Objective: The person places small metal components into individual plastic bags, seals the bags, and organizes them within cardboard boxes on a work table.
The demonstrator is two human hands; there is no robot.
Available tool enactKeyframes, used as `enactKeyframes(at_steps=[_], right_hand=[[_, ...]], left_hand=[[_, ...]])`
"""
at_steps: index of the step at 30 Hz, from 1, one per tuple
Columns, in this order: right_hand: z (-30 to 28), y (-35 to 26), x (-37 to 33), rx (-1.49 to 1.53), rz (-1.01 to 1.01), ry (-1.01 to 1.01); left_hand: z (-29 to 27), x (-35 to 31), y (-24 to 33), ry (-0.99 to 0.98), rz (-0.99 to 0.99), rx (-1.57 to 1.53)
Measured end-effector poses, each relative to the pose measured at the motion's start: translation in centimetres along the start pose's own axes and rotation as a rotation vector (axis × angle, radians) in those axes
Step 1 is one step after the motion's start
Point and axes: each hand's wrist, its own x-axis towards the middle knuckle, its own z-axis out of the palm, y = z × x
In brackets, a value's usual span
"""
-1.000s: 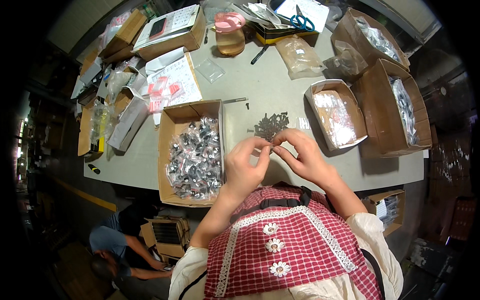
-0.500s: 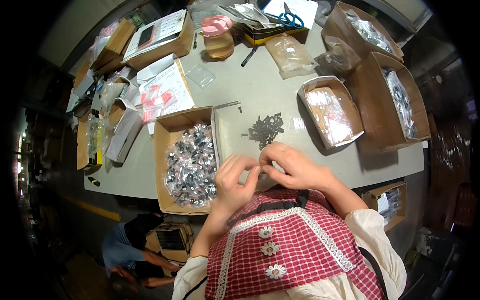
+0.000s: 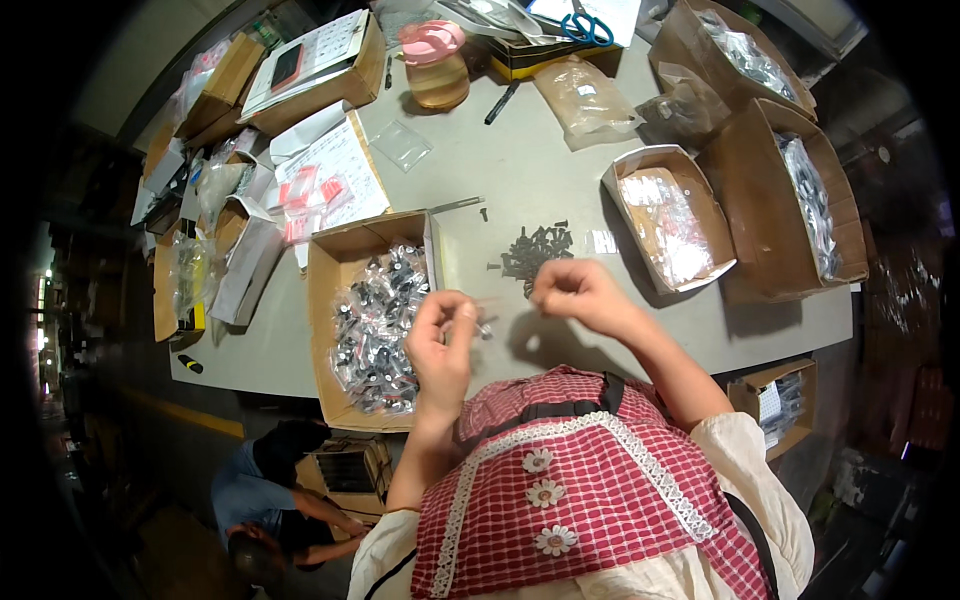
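Note:
My left hand (image 3: pixel 441 335) is beside the right wall of a cardboard box (image 3: pixel 322 345). Its thumb and forefinger pinch a small clear bag (image 3: pixel 483 326), blurred, with what is inside hard to make out. My right hand (image 3: pixel 582 296) hovers by the near edge of a pile of black screws (image 3: pixel 537 250), its fingers curled together; anything between them is hidden. The two hands are apart, with a gap of table between them. Heaped in the cardboard box are several small clear bags (image 3: pixel 375 340) holding dark parts.
A shallow box of flat clear bags (image 3: pixel 668 225) stands right of the screws, with taller cartons (image 3: pixel 745 200) beyond it. One loose screw (image 3: pixel 484 214) lies near a metal strip (image 3: pixel 456 205). A pink-lidded jar (image 3: pixel 436 75) is farther back. At lower left, another person (image 3: pixel 262 500) bends down.
My hands were together at the table's near edge and have come apart, the left moving left toward the box and the right moving right. The other person's head and arms shifted slightly.

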Motion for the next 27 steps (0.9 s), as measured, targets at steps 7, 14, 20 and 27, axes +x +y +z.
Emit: enactKeyframes(at_steps=[7, 14, 20, 27], right_hand=[[-8.1, 6.6, 0.3, -1.471, 0.234, 0.550], [-8.4, 6.5, -0.6, -1.257, 0.160, 0.513], [-3.2, 0.8, -3.2, -0.480, 0.125, 0.225], [-1.5, 0.7, -4.2, -0.268, 0.137, 0.202]], left_hand=[[-4.0, 1.5, 0.2, 0.318, 0.319, 0.247], [-3.1, 1.4, 0.3, 0.228, 0.398, 0.429], [2.8, 0.8, -1.2, -0.185, 0.424, 0.665], [4.7, 0.5, -4.6, -0.338, 0.032, 0.519]])
